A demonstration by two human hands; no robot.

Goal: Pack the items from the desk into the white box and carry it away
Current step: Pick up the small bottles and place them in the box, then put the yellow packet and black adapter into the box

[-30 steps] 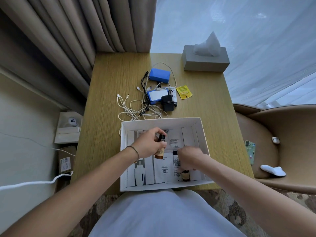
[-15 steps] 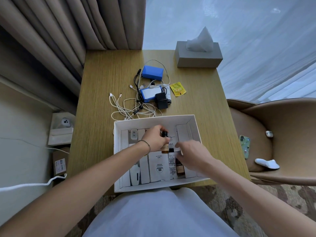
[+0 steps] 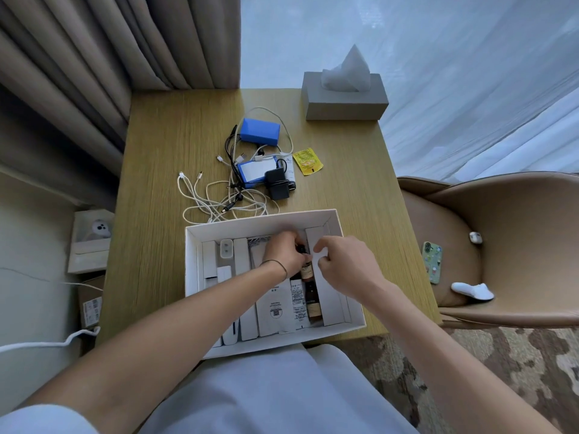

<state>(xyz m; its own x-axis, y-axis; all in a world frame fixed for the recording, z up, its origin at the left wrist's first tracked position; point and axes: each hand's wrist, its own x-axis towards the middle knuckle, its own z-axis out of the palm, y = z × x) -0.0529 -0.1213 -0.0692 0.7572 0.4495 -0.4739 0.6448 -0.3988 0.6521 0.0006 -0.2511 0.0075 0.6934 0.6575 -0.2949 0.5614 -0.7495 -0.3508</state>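
The left hand (image 3: 283, 256) has its fingers closed round the dark cap of a small amber glass bottle (image 3: 306, 270), held low in the open white cardboard box (image 3: 191, 277) at the near edge of the wooden tabletop (image 3: 175, 145). The right hand (image 3: 346, 266) hovers just beside, fingers loosely curled and holding nothing visible. The bottle is best laid flat in the slot beside the second amber bottle (image 3: 313, 303), guided by the right hand, before the tangled white cables (image 3: 219, 205) are collected.
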